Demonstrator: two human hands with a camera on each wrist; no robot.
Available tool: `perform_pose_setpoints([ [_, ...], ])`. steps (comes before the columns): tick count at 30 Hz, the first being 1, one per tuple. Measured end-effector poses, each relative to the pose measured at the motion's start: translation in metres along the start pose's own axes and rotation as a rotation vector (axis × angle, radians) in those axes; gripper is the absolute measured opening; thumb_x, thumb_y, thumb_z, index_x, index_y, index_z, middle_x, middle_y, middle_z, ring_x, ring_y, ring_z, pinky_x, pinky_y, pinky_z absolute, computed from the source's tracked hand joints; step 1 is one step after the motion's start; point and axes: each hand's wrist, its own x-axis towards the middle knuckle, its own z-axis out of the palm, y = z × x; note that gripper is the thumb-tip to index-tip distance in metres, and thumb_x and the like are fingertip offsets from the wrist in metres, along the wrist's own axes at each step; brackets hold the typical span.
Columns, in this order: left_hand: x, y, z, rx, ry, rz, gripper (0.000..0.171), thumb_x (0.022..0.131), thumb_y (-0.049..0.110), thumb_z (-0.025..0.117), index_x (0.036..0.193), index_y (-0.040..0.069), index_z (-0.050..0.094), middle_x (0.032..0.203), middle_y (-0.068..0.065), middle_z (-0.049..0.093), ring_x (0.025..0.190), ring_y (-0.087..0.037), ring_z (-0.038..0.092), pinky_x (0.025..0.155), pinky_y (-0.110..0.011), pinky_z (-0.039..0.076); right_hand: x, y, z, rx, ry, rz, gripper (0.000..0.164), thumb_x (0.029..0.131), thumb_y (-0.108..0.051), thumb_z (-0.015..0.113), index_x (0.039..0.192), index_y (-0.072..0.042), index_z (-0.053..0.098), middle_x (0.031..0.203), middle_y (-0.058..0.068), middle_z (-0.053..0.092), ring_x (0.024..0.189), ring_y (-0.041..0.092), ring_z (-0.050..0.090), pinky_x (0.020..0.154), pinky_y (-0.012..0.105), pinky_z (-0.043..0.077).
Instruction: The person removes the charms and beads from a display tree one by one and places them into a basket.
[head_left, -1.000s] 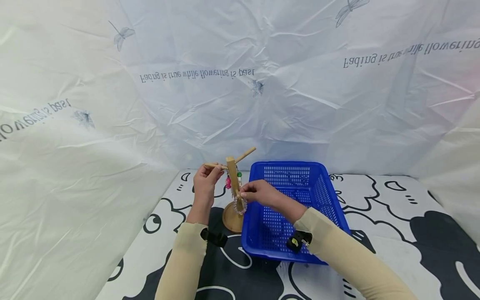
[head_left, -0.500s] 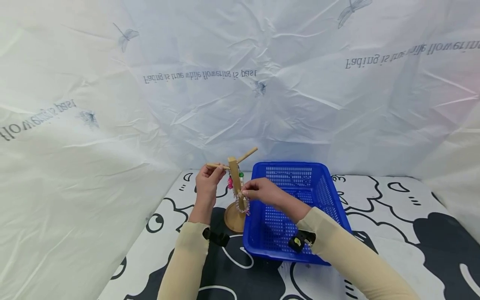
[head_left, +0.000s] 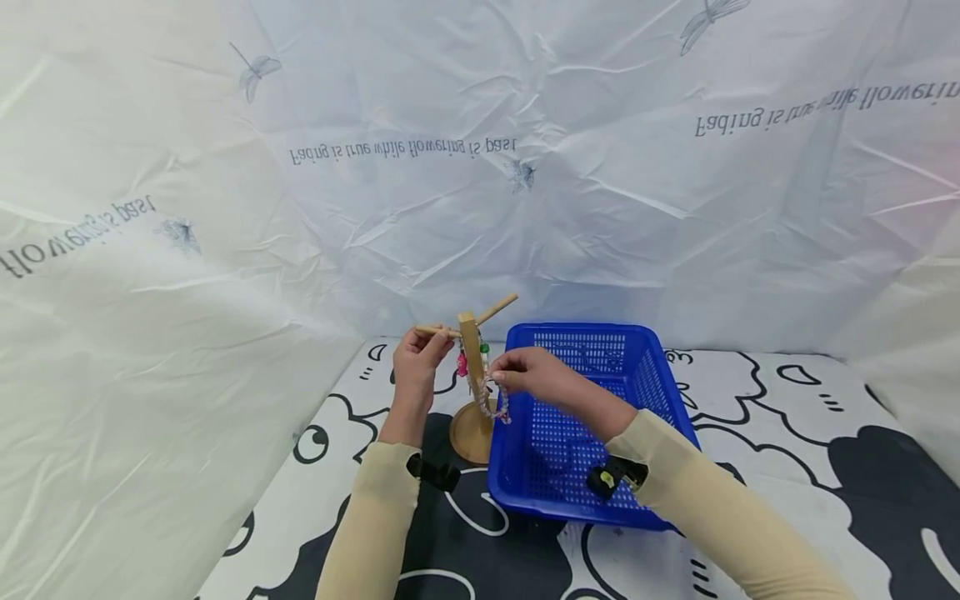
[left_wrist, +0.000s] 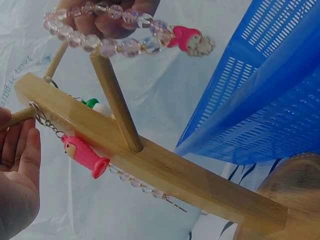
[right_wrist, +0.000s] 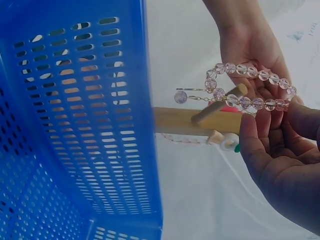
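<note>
A wooden peg stand with a round base stands left of the basket. My left hand pinches its left peg between thumb and fingers. Thumb and fingertips of my right hand pinch a bracelet of clear pinkish beads with a pink figure charm. The bracelet's loop is right at the tip of the front peg, overlapping it in the right wrist view. On the left peg hangs a pink figure keychain by its ring; a green and white keychain hangs behind the post.
A blue perforated basket stands right beside the stand, under my right forearm. Another beaded strand hangs behind the post. The tabletop has a black-and-white cartoon cloth; white printed sheeting surrounds it.
My right hand has moved slightly right and drawn the bracelet outward from the post along the front peg. The left hand has kept its pinch on the left peg.
</note>
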Motion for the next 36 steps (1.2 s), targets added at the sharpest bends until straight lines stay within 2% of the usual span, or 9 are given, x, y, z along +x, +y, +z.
perform_pose_setpoints([
  [6, 0.0, 0.0, 0.001, 0.012, -0.003, -0.003, 0.01, 0.097, 0.002, 0.066, 0.107, 0.0, 0.065, 0.088, 0.005, 0.066, 0.083, -0.004, 0.071, 0.082, -0.015, 0.062, -0.006, -0.002, -0.008, -0.004, -0.01, -0.007, 0.025, 0.108, -0.016, 0.052, 0.121, 0.0, 0.066, 0.106, 0.013, 0.066, 0.102, 0.019, 0.065, 0.097, 0.039, 0.061],
  [13, 0.002, 0.0, 0.001, 0.028, -0.001, -0.004, 0.013, 0.097, 0.002, 0.066, 0.109, -0.002, 0.064, 0.089, 0.005, 0.066, 0.084, -0.003, 0.071, 0.083, -0.015, 0.062, -0.013, 0.0, -0.015, -0.019, -0.019, -0.005, 0.025, 0.107, -0.015, 0.053, 0.121, 0.001, 0.066, 0.11, 0.018, 0.066, 0.102, 0.02, 0.066, 0.097, 0.04, 0.061],
  [17, 0.002, 0.0, 0.001, 0.034, 0.003, -0.007, 0.013, 0.097, 0.003, 0.066, 0.109, -0.002, 0.064, 0.089, 0.004, 0.065, 0.084, -0.003, 0.071, 0.083, -0.015, 0.062, -0.014, 0.004, -0.018, -0.063, -0.007, -0.011, 0.024, 0.107, -0.017, 0.054, 0.119, 0.0, 0.068, 0.11, 0.019, 0.067, 0.098, 0.024, 0.065, 0.09, 0.036, 0.061],
  [22, 0.001, 0.0, 0.0, 0.034, 0.004, -0.007, 0.013, 0.097, 0.003, 0.066, 0.109, -0.002, 0.064, 0.087, 0.005, 0.066, 0.083, -0.003, 0.071, 0.082, -0.015, 0.062, -0.017, 0.008, -0.022, -0.089, -0.001, -0.013, 0.024, 0.106, -0.017, 0.055, 0.116, -0.001, 0.069, 0.102, 0.015, 0.067, 0.089, 0.022, 0.06, 0.078, 0.029, 0.055],
  [28, 0.0, 0.001, -0.001, 0.017, 0.012, -0.008, 0.009, 0.096, 0.001, 0.067, 0.105, 0.0, 0.066, 0.087, 0.005, 0.067, 0.082, -0.004, 0.071, 0.082, -0.015, 0.062, -0.016, 0.019, -0.027, -0.1, -0.04, -0.009, 0.023, 0.106, -0.016, 0.055, 0.117, 0.0, 0.068, 0.103, 0.013, 0.067, 0.092, 0.021, 0.061, 0.084, 0.038, 0.059],
  [34, 0.0, 0.0, -0.001, 0.016, 0.012, -0.007, 0.007, 0.097, 0.002, 0.067, 0.103, 0.003, 0.067, 0.087, 0.005, 0.067, 0.082, -0.004, 0.072, 0.082, -0.015, 0.062, -0.015, 0.032, -0.033, -0.11, -0.087, -0.007, 0.022, 0.106, -0.015, 0.056, 0.113, 0.001, 0.069, 0.099, 0.013, 0.067, 0.086, 0.022, 0.057, 0.075, 0.03, 0.05],
  [36, 0.0, 0.0, -0.001, 0.022, 0.014, -0.008, 0.007, 0.097, 0.003, 0.067, 0.104, 0.003, 0.066, 0.087, 0.005, 0.068, 0.083, -0.004, 0.072, 0.083, -0.016, 0.062, -0.014, 0.035, -0.034, -0.111, -0.093, -0.001, 0.022, 0.106, -0.015, 0.056, 0.112, 0.001, 0.069, 0.1, 0.016, 0.068, 0.088, 0.023, 0.059, 0.076, 0.032, 0.053],
])
